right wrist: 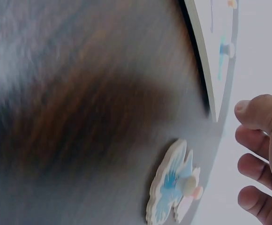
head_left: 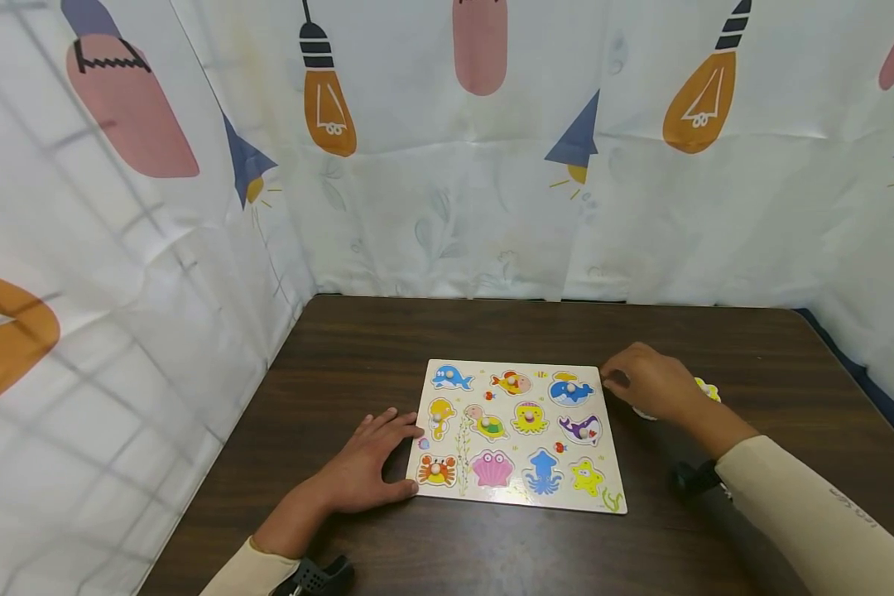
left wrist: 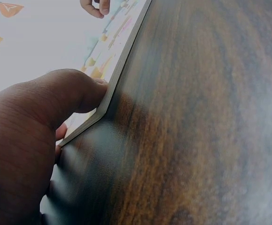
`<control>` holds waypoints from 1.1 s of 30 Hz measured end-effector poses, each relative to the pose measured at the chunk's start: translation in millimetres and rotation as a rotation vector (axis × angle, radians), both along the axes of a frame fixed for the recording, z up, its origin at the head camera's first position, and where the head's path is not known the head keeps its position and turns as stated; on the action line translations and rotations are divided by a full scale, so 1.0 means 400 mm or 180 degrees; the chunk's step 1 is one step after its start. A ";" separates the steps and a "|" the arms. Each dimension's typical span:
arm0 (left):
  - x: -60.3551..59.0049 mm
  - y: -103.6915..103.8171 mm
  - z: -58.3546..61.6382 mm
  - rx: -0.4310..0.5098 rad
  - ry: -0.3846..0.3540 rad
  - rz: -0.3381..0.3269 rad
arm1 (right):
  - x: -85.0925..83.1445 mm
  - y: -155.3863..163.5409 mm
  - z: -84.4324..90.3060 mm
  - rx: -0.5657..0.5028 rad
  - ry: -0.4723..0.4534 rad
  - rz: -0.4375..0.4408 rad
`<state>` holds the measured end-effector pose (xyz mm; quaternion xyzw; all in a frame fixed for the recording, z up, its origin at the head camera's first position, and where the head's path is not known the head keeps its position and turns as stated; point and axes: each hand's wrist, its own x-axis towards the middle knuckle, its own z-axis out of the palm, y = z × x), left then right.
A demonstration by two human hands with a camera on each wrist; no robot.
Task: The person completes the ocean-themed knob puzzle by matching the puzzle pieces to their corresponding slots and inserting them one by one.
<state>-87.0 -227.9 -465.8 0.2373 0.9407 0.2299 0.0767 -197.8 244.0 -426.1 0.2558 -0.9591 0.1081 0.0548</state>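
Wooden peg puzzle board (head_left: 517, 497) lies flat at centre of the dark wood table (head_left: 358, 339), long side toward the person, sea-animal pieces seated in its slots.

Left hand (head_left: 365, 468): palm down on the table at the board's 9 o'clock, forearm entering from 7 o'clock. Fingers straight and slightly spread, tips against the board's left edge. Left wrist view confirms the thumb (left wrist: 75, 91) pressed to the board's near corner; nothing gripped.

Right hand (head_left: 651, 382): at the board's 2 o'clock, just off its right edge, forearm in a cream sleeve (head_left: 812, 513) coming from 4 o'clock. Knuckles up, fingers loosely curled downward. Right wrist view shows the fingertips (right wrist: 253, 110) apart from one another and clear of the table, pinching nothing.

Loose blue puzzle piece (right wrist: 173, 185) with a round peg lies on the table just beside the board's edge, near the right fingers, not touched. In the head view the hand covers most of it; a yellow piece (head_left: 708, 389) shows at the hand's 3 o'clock.
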 end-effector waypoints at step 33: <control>0.001 0.001 -0.001 -0.0044 0.0015 0.0026 | -0.084 0.098 -0.031 0.0066 -0.0457 -0.0262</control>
